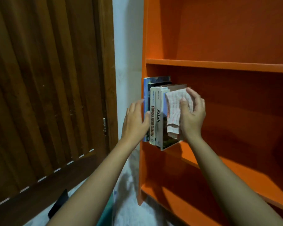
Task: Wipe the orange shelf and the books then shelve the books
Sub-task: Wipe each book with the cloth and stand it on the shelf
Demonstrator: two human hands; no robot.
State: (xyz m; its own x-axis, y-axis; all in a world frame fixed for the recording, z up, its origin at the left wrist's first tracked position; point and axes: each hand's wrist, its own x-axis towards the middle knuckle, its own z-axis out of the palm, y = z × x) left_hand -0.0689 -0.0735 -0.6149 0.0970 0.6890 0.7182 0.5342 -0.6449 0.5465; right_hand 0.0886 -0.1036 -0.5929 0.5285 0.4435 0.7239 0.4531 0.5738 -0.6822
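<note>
books (155,115) upright between spread left fingers (138,106) and right fingers (192,97) pinching cloth (175,108)

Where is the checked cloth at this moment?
In the head view, the checked cloth is in the right hand, pressed against the rightmost of the books at the left end of the orange shelf.

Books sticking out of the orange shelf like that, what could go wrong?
1. The books overhang the shelf board; the rightmost one could tip off if the hands let go.
2. The cloth hangs loosely from the right hand and could slip down.
3. The left hand only presses the outer book, so the row might lean right.
</note>
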